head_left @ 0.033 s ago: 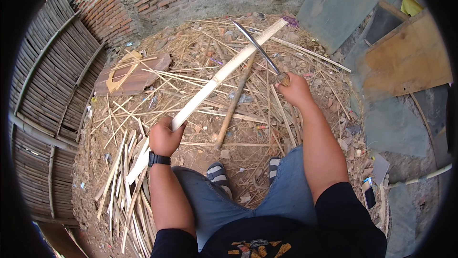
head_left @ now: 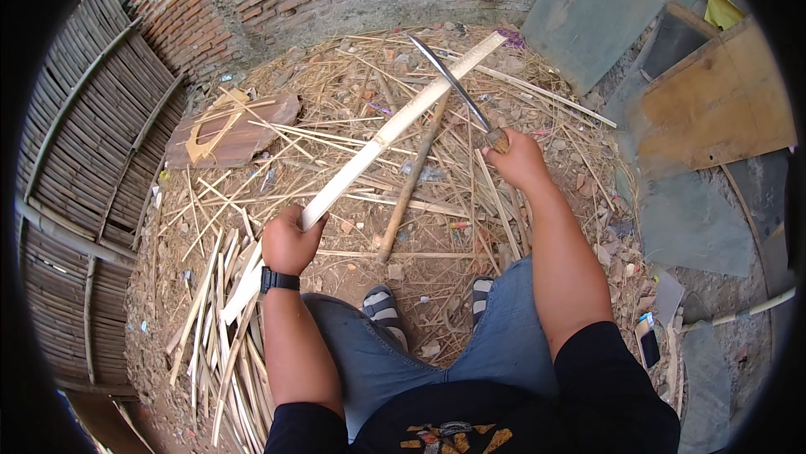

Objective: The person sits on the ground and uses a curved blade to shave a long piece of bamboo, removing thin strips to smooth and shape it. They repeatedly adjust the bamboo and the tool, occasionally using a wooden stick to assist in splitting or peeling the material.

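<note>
Head view, only one we've got: nothing tells us what has just shifted, so we read it as it stands. Our left hand (head_left: 290, 242) is wrapped tight round a long pale bamboo slat (head_left: 395, 125), which runs up & away to the right over the straw-littered ground (head_left: 336, 76). Our right hand (head_left: 519, 160) is fisted on the handle of a long knife (head_left: 453, 89); its blade crosses the slat near the far end, contact unclear. We judge shaving/splitting is in hand. Cut strips (head_left: 222, 328) lie by our left knee.
</note>
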Tool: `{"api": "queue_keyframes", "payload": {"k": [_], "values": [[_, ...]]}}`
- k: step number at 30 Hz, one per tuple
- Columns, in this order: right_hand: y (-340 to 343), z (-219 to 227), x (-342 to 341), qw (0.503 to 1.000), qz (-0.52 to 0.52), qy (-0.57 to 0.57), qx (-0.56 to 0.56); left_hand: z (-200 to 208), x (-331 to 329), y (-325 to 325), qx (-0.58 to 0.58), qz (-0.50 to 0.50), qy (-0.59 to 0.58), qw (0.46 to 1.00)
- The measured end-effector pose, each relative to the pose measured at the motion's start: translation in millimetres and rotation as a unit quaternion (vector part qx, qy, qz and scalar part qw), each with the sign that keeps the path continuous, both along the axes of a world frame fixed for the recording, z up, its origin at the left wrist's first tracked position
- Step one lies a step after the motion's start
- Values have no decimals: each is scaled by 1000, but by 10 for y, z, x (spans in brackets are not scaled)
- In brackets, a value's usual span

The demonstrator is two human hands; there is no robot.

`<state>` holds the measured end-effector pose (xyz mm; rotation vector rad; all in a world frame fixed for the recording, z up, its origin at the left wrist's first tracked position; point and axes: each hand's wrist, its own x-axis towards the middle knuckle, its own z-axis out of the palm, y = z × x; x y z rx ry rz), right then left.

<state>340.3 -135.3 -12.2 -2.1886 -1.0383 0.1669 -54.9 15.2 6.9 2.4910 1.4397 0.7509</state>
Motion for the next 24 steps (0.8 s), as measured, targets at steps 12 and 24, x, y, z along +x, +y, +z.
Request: {"api": "queue_keyframes", "payload": {"k": [12, 24], "values": [[22, 138, -197, 992, 112, -43, -45, -48, -41, 23, -12, 9, -33, 999], [68, 97, -299, 997, 69, -21, -16, -56, -20, 36, -3, 10, -25, 1000]]}}
